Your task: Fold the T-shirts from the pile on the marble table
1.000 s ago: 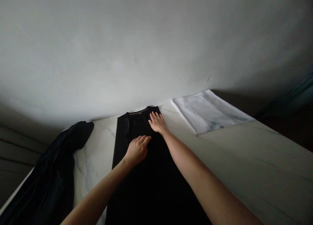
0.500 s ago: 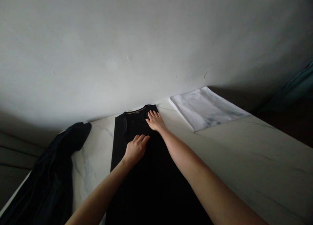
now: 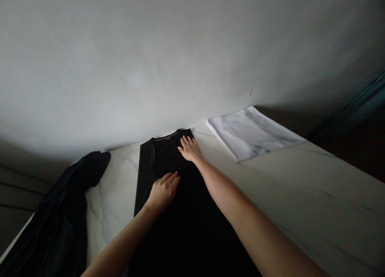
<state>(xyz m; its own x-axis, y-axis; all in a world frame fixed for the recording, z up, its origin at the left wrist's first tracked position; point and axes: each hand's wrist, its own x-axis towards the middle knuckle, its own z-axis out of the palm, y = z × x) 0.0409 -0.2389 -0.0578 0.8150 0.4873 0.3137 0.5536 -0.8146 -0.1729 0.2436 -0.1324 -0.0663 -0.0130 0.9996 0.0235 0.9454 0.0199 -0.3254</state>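
Note:
A black shirt (image 3: 192, 233) lies lengthwise on the table, its sides folded in to a long narrow shape. Its neckline, with a small label, points toward the wall. My right hand (image 3: 189, 148) rests flat on the shirt beside the neckline, fingers spread. Lower down, my left hand (image 3: 164, 190) is on the middle of the shirt with its fingers bent and together, seemingly pinching a folded-in part of the cloth. The fingertips are partly hidden, and the dark fabric makes the fold hard to make out.
A folded white garment (image 3: 252, 132) with grey-blue marks lies on the right of the white marbled table (image 3: 300, 188). On the left is a crumpled dark garment (image 3: 66, 212) reaching over the table's edge. A pale wall (image 3: 168, 60) stands behind.
My left hand has slid slightly toward me and left across the shirt. The right hand stays pressed at the neckline end.

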